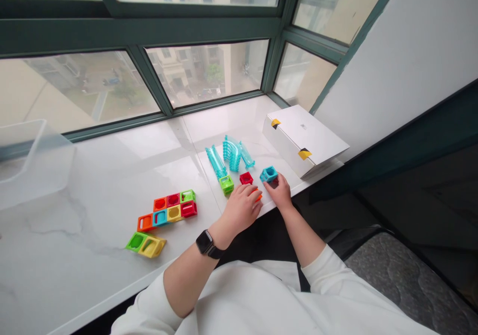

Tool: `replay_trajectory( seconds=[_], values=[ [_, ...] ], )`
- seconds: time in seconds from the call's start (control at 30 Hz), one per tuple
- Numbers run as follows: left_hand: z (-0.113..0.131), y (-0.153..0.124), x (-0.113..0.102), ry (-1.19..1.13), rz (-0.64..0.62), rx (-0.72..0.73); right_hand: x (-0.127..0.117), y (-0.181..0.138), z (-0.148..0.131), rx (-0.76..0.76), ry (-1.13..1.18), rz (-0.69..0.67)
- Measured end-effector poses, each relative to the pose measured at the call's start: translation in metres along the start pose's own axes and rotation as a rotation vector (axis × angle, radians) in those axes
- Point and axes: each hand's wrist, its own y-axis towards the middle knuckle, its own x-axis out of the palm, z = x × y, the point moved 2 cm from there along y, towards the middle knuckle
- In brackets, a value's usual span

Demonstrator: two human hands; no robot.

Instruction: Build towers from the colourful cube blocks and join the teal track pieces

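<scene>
Lower centre of frame, at the counter's near edge: right hand (281, 191), fingers narrow, pinching one blue cube (269, 174). Left hand (242, 206), curled palm-down over one orange block (259, 195); grip cannot be told. Black watch (206, 244) on that wrist.

- Loose cubes just beyond: one red cube (246, 178), one green cube (226, 184).
- Clear blue tubes (232, 155): three, one curved.
- Joined blocks (171, 209), left of centre: seven; separate green-yellow pair (145, 244) near the front edge.
- White box (302, 138): one, right, overhanging the edge.
- Clear bin (33, 161): one, far left.

White marble counter (93, 185), open between bin and blocks. Green-framed window (149, 71) behind; white wall upper right.
</scene>
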Motion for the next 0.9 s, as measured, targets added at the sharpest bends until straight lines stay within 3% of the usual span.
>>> replay_trajectory(
  seconds=[0.27,0.53,0.67,0.9],
  values=[
    [0.001,-0.023,-0.025,-0.066,0.107,0.016,-0.005,0.006,0.000,0.036,0.067,-0.052],
    [-0.019,-0.074,-0.061,-0.041,0.240,-0.070,-0.005,0.009,0.001,0.114,0.083,-0.068],
    [-0.040,-0.108,-0.078,0.019,0.357,-0.125,-0.004,0.008,0.004,0.115,0.065,-0.066],
    [-0.098,-0.180,-0.098,0.247,0.508,-0.325,-0.004,0.008,0.007,0.075,0.025,-0.066]
  ],
)
